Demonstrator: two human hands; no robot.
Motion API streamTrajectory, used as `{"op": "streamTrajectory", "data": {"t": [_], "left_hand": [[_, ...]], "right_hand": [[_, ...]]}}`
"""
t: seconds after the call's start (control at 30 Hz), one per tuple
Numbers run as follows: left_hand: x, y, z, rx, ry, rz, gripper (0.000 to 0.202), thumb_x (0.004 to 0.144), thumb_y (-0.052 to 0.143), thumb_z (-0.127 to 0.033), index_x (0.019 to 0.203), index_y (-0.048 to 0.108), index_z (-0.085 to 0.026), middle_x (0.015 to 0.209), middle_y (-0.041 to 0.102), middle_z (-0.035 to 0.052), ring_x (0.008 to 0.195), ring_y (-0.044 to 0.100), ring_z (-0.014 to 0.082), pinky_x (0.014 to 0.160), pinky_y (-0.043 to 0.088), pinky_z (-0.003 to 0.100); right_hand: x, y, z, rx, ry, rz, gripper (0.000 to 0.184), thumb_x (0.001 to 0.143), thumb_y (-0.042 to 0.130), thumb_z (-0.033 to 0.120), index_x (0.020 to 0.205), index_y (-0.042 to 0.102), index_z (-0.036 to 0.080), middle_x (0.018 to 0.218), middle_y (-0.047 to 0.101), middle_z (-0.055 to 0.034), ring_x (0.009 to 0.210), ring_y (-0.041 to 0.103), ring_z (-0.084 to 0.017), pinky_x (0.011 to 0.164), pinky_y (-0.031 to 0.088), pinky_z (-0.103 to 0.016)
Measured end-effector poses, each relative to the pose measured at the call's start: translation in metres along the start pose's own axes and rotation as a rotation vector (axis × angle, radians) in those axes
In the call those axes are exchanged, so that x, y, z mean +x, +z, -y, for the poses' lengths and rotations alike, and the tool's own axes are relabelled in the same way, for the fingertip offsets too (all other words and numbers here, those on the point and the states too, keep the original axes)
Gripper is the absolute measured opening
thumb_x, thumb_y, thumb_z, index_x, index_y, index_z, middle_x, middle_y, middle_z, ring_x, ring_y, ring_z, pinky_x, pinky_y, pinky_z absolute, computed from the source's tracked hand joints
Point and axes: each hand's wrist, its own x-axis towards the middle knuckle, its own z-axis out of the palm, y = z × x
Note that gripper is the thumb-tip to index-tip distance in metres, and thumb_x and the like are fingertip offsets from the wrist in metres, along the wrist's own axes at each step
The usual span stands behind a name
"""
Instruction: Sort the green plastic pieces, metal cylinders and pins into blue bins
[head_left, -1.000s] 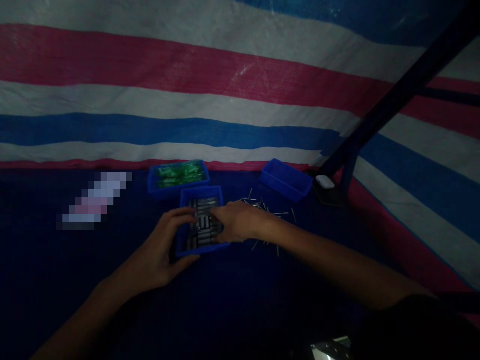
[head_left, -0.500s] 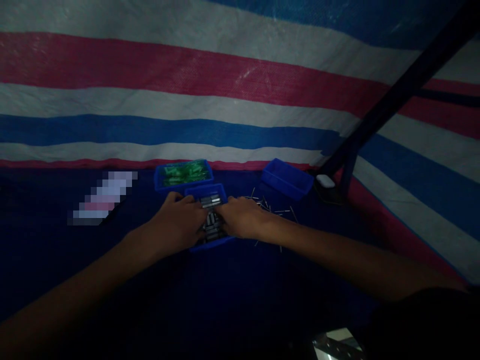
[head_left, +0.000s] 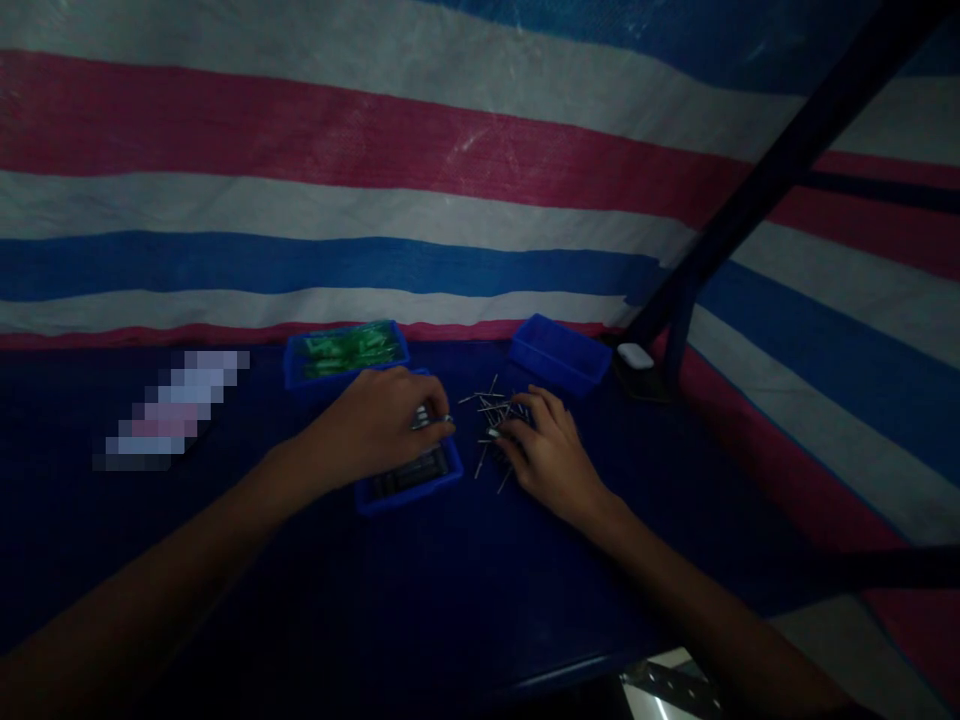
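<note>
My left hand is above a small blue bin that holds several short grey metal cylinders. Its thumb and forefinger pinch a small metal piece, mostly hidden by the fingertips. To the right of the bin, thin metal rods lie in a loose, crossed pile on the dark blue table. Over the pile's right side is my right hand, fingers curved and apart, the tips among the rods. A small pale spot shows at its thumb tip; I cannot tell whether that is a nail or a piece.
Behind the left hand stands a blue bin of green plastic-wrapped items. Another blue bin is at the back right, beside a white rounded case on a dark flat object. A blurred-out flat thing lies left. Striped sheeting hangs behind.
My right hand has left the bin of cylinders and moved right onto the rods. The left hand has lifted a little, with a small piece between its fingertips. The view has shifted slightly.
</note>
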Motion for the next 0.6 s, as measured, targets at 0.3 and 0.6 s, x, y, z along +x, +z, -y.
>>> {"op": "streamTrajectory", "data": {"t": [0.3, 0.6], "left_hand": [[0.0, 0.005, -0.008, 0.154, -0.045, -0.034, 0.028, 0.087, 0.036, -0.031, 0.091, 0.059, -0.017, 0.082, 0.064, 0.0052, 0.075, 0.058, 0.0191, 0.07, 0.037, 0.033], [-0.013, 0.014, 0.014, 0.105, 0.34, 0.223, 0.014, 0.082, 0.048, -0.022, 0.088, 0.061, -0.026, 0.089, 0.063, -0.0001, 0.087, 0.055, 0.017, 0.078, 0.034, 0.031]], "right_hand": [[-0.013, 0.003, 0.001, 0.028, 0.036, -0.052, 0.01, 0.081, 0.053, 0.024, 0.086, 0.059, 0.018, 0.101, 0.055, -0.0112, 0.112, 0.039, -0.031, 0.083, 0.042, -0.047], [-0.013, 0.003, 0.002, 0.281, 0.055, -0.033, 0.024, 0.081, 0.051, 0.022, 0.104, 0.054, 0.019, 0.098, 0.053, -0.0092, 0.102, 0.043, -0.026, 0.082, 0.043, -0.045]]}}
